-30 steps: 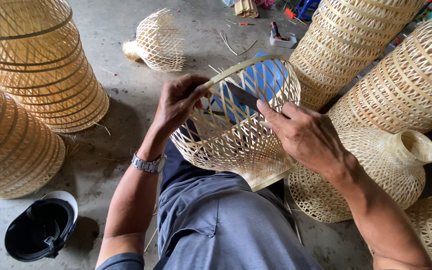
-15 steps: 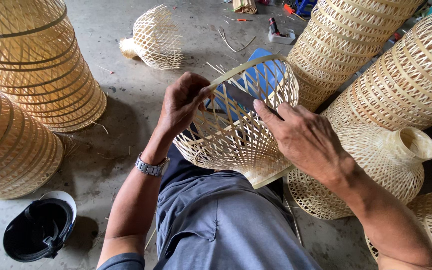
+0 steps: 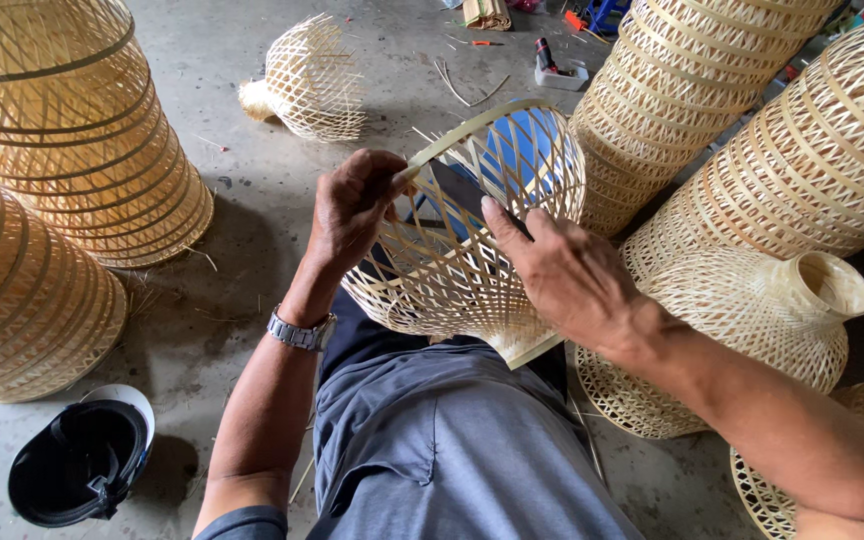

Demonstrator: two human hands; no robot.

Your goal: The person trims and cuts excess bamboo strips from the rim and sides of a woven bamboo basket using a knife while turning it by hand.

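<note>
I hold one half-woven bamboo basket (image 3: 472, 240) on my lap, centre frame: my left hand (image 3: 352, 210) pinches its rim strip, my right hand (image 3: 567, 275) lies flat on the weave. Seven more woven pieces ring me: two stacks at 9 o'clock, one small frame (image 3: 312, 80) at 12, four from 1 to 4. Since a second ago, my left hand has slid along the rim. One helmet (image 3: 77, 460) sits at 7 on bare concrete floor (image 3: 242, 250).
</note>
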